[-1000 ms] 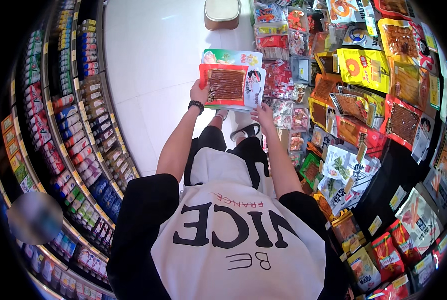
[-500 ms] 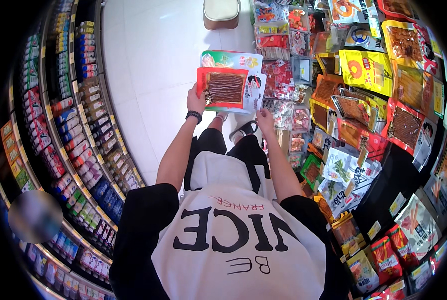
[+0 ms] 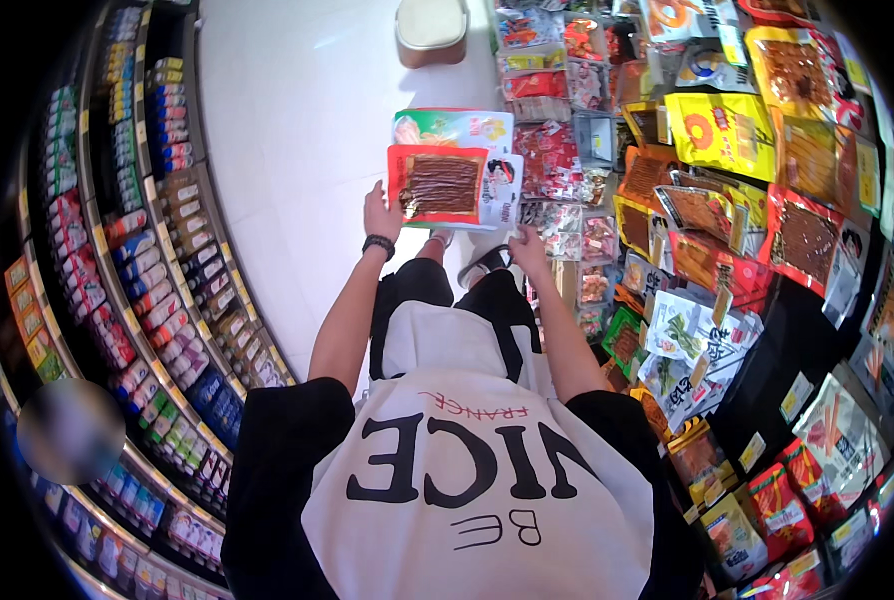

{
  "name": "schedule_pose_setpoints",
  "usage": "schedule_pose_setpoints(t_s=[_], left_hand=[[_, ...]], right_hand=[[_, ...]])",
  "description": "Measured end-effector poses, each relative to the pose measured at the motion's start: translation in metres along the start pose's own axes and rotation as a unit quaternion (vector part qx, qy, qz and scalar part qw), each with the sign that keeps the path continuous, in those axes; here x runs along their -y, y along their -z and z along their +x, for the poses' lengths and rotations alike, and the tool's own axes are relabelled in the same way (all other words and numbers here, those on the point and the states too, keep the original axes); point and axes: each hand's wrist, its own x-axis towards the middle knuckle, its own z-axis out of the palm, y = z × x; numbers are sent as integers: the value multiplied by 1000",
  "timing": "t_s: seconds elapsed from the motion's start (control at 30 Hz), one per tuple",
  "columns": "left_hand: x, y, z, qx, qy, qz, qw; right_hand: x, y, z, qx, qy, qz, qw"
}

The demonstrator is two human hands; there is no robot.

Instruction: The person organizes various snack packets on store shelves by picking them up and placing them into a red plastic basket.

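In front of me, over the aisle, I hold a small stack of flat snack packets. On top lies a red and white packet (image 3: pixel 440 187) whose clear window shows dark brown strips. Behind it a green and white packet (image 3: pixel 457 124) sticks out along the far edge. At the near left edge of the stack is my left hand (image 3: pixel 383 212), with a dark beaded bracelet on its wrist; its fingers are partly hidden by the packets. My right hand (image 3: pixel 528 247) pinches the near right corner.
On my right, a sloping display (image 3: pixel 727 270) carries many bagged snacks, with clear bins (image 3: pixel 597 140) along its aisle side. Shelves of bottles (image 3: pixel 172 270) line the left. A cream and brown stool (image 3: pixel 432 32) stands ahead on the pale tiled floor (image 3: pixel 287 120).
The packets have come slightly nearer and to the left, with both hands still at their edges. The stool and displays have shifted a little in view.
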Motion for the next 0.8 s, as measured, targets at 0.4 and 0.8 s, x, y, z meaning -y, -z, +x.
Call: schedule_pose_setpoints(t_s=[0.4,0.8], left_hand=[[-66,10,-42,68,-193,-16,979],[-258,-49,-114,462,-410,-17,786]], right_hand=[[30,93,-94,-127,23,293,947],[93,382,-118,-481,179,397,761]])
